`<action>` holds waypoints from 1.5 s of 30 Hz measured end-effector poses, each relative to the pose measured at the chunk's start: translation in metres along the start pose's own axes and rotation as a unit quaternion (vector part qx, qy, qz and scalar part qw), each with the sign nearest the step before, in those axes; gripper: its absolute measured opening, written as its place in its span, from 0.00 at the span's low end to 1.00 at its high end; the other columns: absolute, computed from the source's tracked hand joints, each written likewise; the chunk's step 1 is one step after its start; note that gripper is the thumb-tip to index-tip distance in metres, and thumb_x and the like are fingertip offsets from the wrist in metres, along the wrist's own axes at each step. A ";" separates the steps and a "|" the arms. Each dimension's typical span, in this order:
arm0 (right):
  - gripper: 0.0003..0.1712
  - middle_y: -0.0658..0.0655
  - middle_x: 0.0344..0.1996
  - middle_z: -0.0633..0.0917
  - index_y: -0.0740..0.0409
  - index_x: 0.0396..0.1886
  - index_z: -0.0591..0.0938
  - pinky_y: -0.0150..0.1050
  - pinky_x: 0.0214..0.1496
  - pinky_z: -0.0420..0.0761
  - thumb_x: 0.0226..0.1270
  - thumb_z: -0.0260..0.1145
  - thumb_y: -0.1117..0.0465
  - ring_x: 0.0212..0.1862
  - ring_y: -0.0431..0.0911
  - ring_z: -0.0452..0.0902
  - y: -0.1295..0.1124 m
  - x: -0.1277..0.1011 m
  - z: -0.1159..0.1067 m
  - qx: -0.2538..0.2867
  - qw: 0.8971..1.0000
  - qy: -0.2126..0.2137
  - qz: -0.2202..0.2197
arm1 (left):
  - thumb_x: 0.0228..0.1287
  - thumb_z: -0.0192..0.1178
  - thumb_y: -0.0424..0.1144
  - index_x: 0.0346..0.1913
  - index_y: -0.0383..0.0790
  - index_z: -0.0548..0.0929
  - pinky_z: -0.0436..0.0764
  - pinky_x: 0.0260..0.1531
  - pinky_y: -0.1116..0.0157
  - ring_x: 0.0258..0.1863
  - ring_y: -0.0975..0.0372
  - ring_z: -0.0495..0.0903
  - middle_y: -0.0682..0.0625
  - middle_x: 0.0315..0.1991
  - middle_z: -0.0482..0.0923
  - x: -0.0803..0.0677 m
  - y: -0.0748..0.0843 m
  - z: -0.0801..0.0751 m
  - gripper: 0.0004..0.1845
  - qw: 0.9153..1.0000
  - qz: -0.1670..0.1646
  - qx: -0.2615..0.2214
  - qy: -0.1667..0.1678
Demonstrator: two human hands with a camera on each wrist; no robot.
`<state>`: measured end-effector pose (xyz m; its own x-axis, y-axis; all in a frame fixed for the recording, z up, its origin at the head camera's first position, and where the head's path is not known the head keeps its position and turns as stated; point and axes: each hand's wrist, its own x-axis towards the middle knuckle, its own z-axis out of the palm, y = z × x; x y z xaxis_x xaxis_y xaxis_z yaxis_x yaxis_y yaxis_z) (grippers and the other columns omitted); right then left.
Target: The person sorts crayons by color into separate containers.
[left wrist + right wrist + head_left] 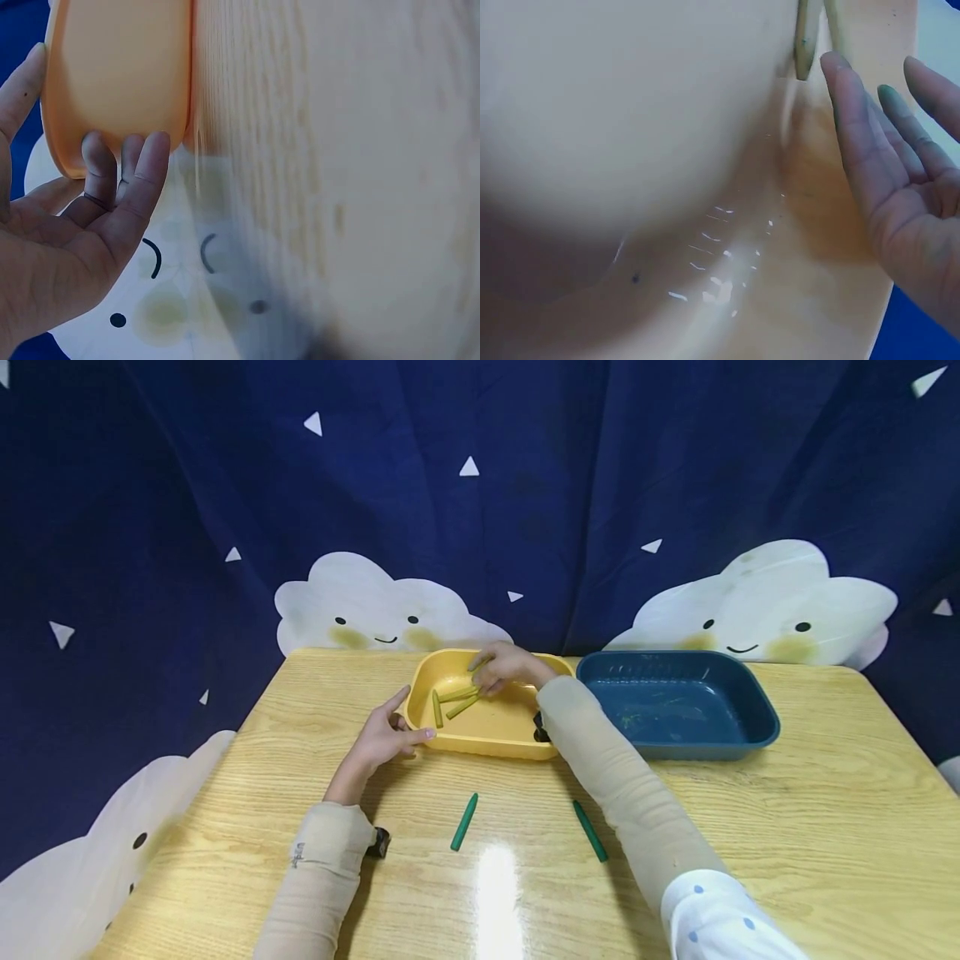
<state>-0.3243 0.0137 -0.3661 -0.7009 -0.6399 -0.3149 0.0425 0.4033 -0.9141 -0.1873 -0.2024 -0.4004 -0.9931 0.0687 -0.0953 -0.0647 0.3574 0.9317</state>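
Note:
My left hand (381, 739) grips the left end of a yellow tray (495, 747), thumb at the front rim and index finger along the side. In the left wrist view, the fingers (97, 165) meet the outside of the tray's end. Inside the tray, my right hand (504, 666) reaches toward the back wall. Several yellow crayons (437, 708) lie to its left. In the right wrist view, my right hand (900, 172) has its fingers loosely extended and apart, with one fingertip beside the end of a yellow crayon (805, 45).
A dark blue tray (705, 747) stands right of the yellow one. Two green crayons lie on the wooden table (825, 810): one green crayon (464, 822) near the middle, another green crayon (590, 831) by my right forearm. Behind the table hangs a navy curtain (480, 527) with clouds.

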 end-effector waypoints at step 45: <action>0.18 0.66 0.39 0.82 0.70 0.52 0.75 0.49 0.43 0.79 0.63 0.60 0.66 0.35 0.51 0.81 -0.033 -0.123 -0.032 0.000 0.988 0.096 -0.118 | 0.51 0.68 0.35 0.71 0.41 0.49 0.81 0.29 0.54 0.20 0.57 0.71 0.49 0.21 0.67 -0.004 0.005 0.003 0.48 1.000 -0.018 0.011 0.006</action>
<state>-0.2618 0.1001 -0.2890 -0.8139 -0.5797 -0.0387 -0.1377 0.2572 -0.9565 -0.1837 -0.1981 -0.3964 -0.9912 0.0445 -0.1246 -0.0986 0.3799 0.9197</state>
